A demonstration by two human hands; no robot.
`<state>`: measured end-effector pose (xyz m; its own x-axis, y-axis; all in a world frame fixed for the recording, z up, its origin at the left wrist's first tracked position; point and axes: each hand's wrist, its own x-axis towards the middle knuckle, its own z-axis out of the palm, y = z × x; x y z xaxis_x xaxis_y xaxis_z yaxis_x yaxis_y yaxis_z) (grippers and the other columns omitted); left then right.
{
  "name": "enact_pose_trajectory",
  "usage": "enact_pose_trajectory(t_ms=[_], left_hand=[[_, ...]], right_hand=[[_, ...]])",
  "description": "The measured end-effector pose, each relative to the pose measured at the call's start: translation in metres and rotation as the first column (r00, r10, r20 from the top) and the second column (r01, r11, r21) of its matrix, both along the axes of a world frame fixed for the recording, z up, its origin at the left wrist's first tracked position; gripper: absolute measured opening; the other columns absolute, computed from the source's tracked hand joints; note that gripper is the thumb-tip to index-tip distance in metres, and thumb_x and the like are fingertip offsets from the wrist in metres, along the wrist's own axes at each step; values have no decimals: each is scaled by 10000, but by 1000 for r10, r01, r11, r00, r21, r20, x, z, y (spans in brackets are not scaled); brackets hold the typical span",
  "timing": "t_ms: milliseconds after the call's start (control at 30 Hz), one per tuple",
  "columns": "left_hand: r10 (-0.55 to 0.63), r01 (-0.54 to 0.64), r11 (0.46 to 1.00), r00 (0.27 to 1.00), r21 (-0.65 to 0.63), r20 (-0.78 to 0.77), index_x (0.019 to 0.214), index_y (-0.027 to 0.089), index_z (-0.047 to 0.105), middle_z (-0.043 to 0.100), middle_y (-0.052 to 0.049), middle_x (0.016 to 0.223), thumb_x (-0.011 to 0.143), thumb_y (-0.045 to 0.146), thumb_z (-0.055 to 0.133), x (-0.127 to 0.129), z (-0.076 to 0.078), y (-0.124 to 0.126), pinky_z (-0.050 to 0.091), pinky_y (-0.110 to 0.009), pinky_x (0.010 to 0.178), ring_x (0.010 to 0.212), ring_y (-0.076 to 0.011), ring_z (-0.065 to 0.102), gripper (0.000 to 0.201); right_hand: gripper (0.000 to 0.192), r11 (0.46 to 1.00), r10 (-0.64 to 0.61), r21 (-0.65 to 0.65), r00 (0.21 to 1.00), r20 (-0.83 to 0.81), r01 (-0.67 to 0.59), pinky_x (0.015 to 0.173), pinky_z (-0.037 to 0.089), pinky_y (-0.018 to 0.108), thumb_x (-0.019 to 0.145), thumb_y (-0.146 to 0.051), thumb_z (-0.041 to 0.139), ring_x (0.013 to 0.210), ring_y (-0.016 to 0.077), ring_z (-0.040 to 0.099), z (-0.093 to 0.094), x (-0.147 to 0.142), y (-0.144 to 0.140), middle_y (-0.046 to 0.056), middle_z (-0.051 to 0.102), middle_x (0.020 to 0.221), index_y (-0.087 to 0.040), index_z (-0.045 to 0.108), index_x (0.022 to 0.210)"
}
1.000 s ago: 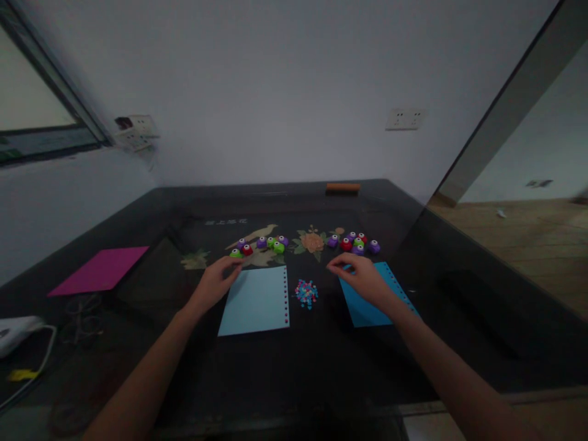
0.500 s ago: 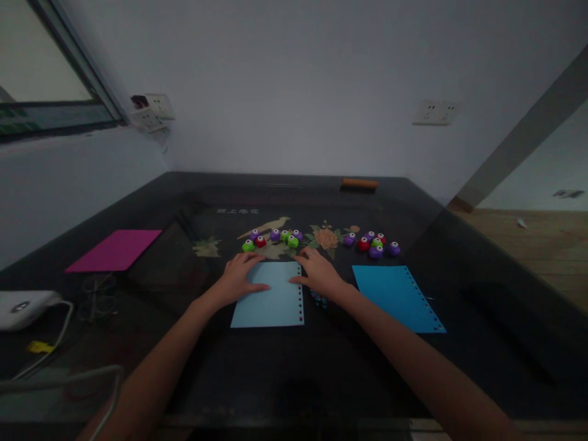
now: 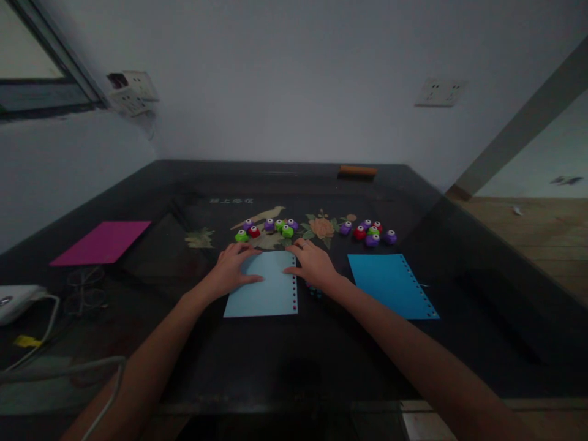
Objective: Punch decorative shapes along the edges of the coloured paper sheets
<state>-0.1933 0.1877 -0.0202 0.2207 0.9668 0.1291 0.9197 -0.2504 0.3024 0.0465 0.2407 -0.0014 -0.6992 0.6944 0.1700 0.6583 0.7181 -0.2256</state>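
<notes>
Right hand (image 3: 313, 264) now across, both hands flat on pale sheet (image 3: 264, 294), apparently hiding confetti, punches (image 3: 266, 228) behind

Darker blue punched sheet (image 3: 390, 285) right of centre on black table (image 3: 285, 361). Magenta sheet (image 3: 101, 242) far left. Two clusters of small craft punches (image 3: 266, 228) (image 3: 370, 233) along floral inlay. Orange-brown bar (image 3: 357, 171) at far edge. White device (image 3: 16, 300) with cable, wall sockets (image 3: 440, 92).
</notes>
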Motion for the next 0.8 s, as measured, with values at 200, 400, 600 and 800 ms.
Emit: enact_pose_trajectory(t_ms=[200, 400, 600, 800], left_hand=[[9, -9, 1000, 1000, -1, 11, 1257, 239, 500, 489, -114, 1229, 676, 497, 682, 1, 2, -1, 356, -475, 918, 1133, -324, 441, 661], [7, -7, 1000, 1000, -2, 1, 1226, 230, 510, 515, -111, 1208, 667, 487, 697, 3, 6, -2, 356, -466, 917, 1124, -315, 457, 643], [1, -2, 999, 999, 32, 39, 1146, 207, 523, 537, -105, 1181, 640, 460, 729, 6, 10, -3, 372, -473, 915, 1108, -313, 464, 602], [-9, -20, 996, 948, 88, 318, 1224, 210, 467, 502, -105, 1216, 681, 449, 699, -1, 19, -1, 375, -452, 964, 1134, -279, 474, 637]], right_hand=[[456, 999, -30, -28, 998, -56, 29, 794, 455, 347, 723, -355, 708, 1016, 238, 543, 2, -4, -3, 86, 567, 1088, -188, 529, 1108], [252, 996, -86, -31, 994, -60, 84, 727, 450, 307, 769, -302, 669, 949, 208, 566, 2, -8, -5, 55, 598, 1021, -196, 589, 983], [154, 992, -112, -62, 987, -115, 106, 715, 432, 296, 788, -263, 637, 942, 203, 558, -2, -9, -2, 58, 609, 990, -177, 633, 917], [204, 971, -147, -226, 950, -276, 85, 647, 387, 262, 726, -292, 693, 747, 140, 523, 1, -8, 7, 35, 563, 826, -150, 576, 636]])
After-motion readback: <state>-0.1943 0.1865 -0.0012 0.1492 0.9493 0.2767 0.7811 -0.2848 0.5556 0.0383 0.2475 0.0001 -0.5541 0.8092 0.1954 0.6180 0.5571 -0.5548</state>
